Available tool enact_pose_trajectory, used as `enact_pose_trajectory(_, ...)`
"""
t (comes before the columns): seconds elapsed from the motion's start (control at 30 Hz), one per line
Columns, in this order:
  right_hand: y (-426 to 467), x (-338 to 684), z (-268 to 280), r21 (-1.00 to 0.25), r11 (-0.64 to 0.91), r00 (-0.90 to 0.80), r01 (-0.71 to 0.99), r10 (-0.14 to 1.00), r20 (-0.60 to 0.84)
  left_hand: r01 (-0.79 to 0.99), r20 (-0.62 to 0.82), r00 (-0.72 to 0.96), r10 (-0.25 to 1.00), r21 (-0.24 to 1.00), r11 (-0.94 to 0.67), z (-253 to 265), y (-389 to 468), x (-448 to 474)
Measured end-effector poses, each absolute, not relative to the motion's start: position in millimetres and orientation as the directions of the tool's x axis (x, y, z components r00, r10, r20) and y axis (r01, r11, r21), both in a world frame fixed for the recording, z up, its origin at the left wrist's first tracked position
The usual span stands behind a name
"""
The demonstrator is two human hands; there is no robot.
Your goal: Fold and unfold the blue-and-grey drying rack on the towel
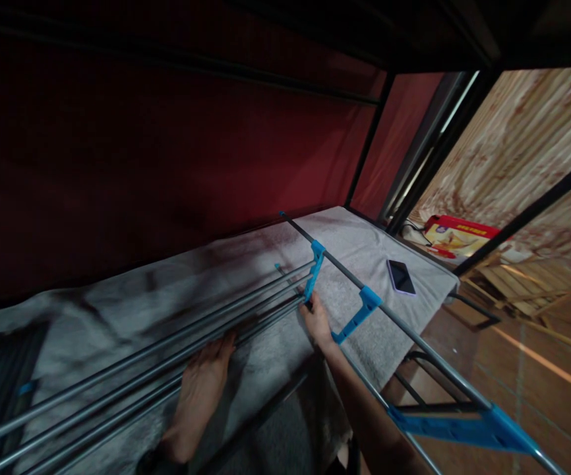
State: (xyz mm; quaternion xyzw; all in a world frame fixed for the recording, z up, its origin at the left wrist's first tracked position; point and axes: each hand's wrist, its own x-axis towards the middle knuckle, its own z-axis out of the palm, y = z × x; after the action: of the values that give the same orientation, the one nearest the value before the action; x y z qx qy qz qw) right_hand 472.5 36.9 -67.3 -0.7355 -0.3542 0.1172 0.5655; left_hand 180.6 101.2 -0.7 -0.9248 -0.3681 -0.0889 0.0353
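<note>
Several grey metal tubes (167, 344) run from the lower left toward a blue plastic bracket (314, 270). My left hand (204, 382) lies over the lower tubes, its fingers curled round them. At the bracket's lower end, my right hand (316, 321) is closed round the end of a metal tube where it meets the bracket. A long grey pole (345, 270) passes through the bracket's top. Farther along that pole sit a second blue bracket (357, 316) and a third, larger blue bracket (463, 429). My right fingertips are partly hidden.
A grey blanket (246, 284) covers the bed surface, with a phone (401, 276) on its right part. Dark tubes (6, 369) lie at the left. Black frame posts (444, 132) rise at the right, near a red and yellow box (458, 236) and a wooden rack (533, 284).
</note>
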Motion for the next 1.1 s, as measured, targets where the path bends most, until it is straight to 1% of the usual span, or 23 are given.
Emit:
enact_pose_trajectory(0.07,38.4,471.5,-63.0,-0.899,-0.164,0.739,0.405,0.638,0.217,0.686,0.162,0.716,0.679,0.015,-0.728,2.0,105.0,180.2)
enact_pose_trajectory(0.17,39.5,470.9,-60.0,-0.879,-0.220,0.757,0.422,0.619,0.209,0.663,0.172,0.737,0.654,0.005,-0.749,3.7,107.6,177.5)
enact_pose_trajectory(0.43,36.2,473.2,-57.2,-0.870,-0.246,0.747,0.427,0.638,0.186,0.611,0.193,0.779,0.597,-0.017,-0.792,6.1,109.6,176.1)
enact_pose_trajectory(0.53,36.5,475.0,-56.6,-0.856,-0.275,0.747,0.437,0.641,0.175,0.622,0.186,0.772,0.607,-0.025,-0.783,11.3,110.3,176.8)
enact_pose_trajectory(0.63,37.6,476.4,-58.9,-0.839,-0.307,0.751,0.448,0.639,0.167,0.675,0.159,0.734,0.660,-0.068,-0.735,20.5,113.2,176.9)
enact_pose_trajectory(0.73,38.8,476.4,-62.3,-0.837,-0.302,0.756,0.456,0.628,0.185,0.709,0.116,0.705,0.700,-0.100,-0.698,28.9,115.1,176.5)
enact_pose_trajectory(0.83,39.5,474.7,-62.7,-0.845,-0.288,0.766,0.450,0.611,0.200,0.675,0.141,0.735,0.664,-0.053,-0.736,31.3,112.8,176.0)
enact_pose_trajectory(0.93,39.3,472.7,-58.6,-0.865,-0.230,0.756,0.446,0.614,0.226,0.648,0.168,0.751,0.638,-0.003,-0.762,30.1,108.7,175.9)
enact_pose_trajectory(1.0,39.1,471.9,-54.9,-0.882,-0.186,0.744,0.434,0.625,0.234,0.667,0.139,0.737,0.661,0.004,-0.745,30.0,107.1,176.2)
enact_pose_trajectory(1.1,38.9,471.9,-50.9,-0.897,-0.171,0.741,0.407,0.636,0.215,0.697,0.071,0.716,0.695,-0.006,-0.717,31.8,107.1,176.9)
